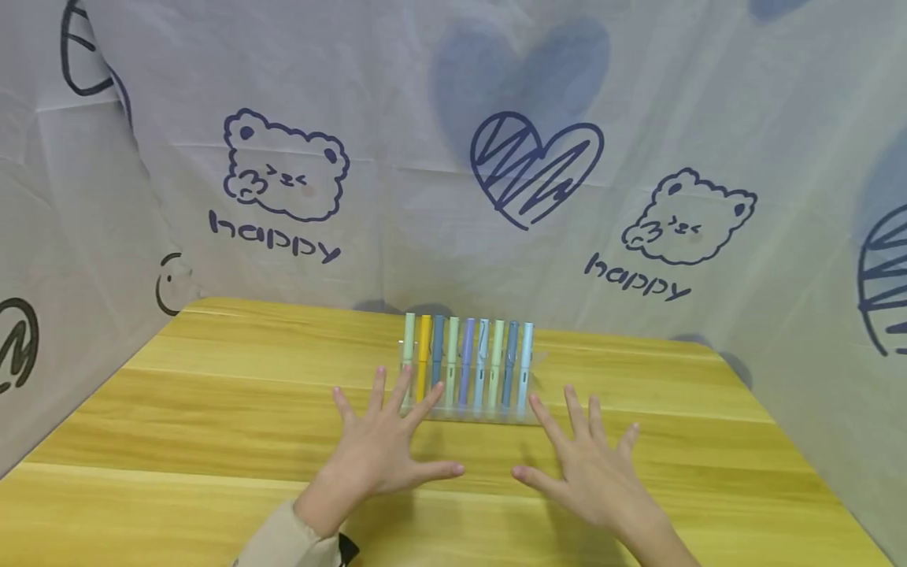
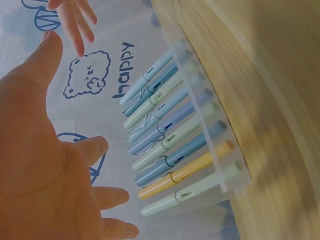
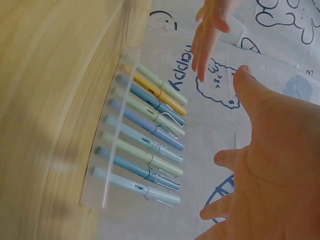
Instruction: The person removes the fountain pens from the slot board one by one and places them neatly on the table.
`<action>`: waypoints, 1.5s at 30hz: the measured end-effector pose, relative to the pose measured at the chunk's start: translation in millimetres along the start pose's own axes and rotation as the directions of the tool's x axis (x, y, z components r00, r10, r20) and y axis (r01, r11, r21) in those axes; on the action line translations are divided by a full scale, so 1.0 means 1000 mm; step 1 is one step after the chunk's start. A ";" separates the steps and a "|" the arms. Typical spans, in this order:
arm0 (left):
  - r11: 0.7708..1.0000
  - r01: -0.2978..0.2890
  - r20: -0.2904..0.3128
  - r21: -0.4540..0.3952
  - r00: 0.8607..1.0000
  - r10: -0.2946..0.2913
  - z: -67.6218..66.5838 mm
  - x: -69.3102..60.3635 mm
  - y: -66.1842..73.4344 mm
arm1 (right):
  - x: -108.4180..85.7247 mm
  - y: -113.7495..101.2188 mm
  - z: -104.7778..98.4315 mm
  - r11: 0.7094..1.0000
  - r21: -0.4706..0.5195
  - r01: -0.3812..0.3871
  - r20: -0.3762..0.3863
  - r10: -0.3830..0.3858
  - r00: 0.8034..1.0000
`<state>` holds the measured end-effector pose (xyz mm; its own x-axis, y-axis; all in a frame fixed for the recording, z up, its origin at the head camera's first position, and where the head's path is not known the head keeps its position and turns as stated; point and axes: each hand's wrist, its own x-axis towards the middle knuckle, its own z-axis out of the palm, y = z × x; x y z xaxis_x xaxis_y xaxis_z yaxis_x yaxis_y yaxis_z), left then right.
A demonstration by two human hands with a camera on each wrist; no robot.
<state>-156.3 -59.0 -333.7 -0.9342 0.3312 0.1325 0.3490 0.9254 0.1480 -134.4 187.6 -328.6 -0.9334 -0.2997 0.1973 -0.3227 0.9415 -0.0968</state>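
Note:
Several capped pens stand upright in a row in a clear acrylic pen stand (image 1: 468, 414). Among them are a yellow pen (image 1: 423, 354), a purple pen (image 1: 466, 362), pale green ones, dark blue ones and light blue ones, such as the light blue pen (image 1: 525, 366) at the right end. My left hand (image 1: 383, 449) is spread in front of the stand's left part, palm down, holding nothing. To the right, my right hand (image 1: 595, 476) is spread the same way, also holding nothing. In both wrist views the fingers appear apart from the pens.
The stand sits towards the back of a yellow wood-grain table (image 1: 212, 409). Behind and beside the table hangs a pale cloth (image 1: 404, 213) printed with bears, hearts and the word "happy". A light sleeve (image 1: 290, 539) covers the left forearm.

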 end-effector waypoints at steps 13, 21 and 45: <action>1.000 -0.005 -0.032 0.001 0.999 0.005 0.000 0.002 -0.005 | 0.004 -0.001 0.001 1.000 0.003 0.013 -0.029 -0.013 0.999; 1.000 -0.008 -0.022 0.000 1.000 0.008 -0.005 0.006 -0.006 | 0.007 -0.001 -0.003 1.000 0.021 0.010 -0.032 -0.009 0.999; 0.977 -0.052 -0.041 -0.208 0.998 0.044 -0.008 0.017 -0.026 | 0.024 0.005 -0.005 0.995 0.093 0.032 -0.098 -0.023 0.995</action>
<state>-180.4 -79.1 -327.4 -0.9140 0.3641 0.1789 0.4048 0.8481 0.3419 -157.8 185.6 -319.2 -0.9060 -0.3047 0.2939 -0.3657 0.9130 -0.1808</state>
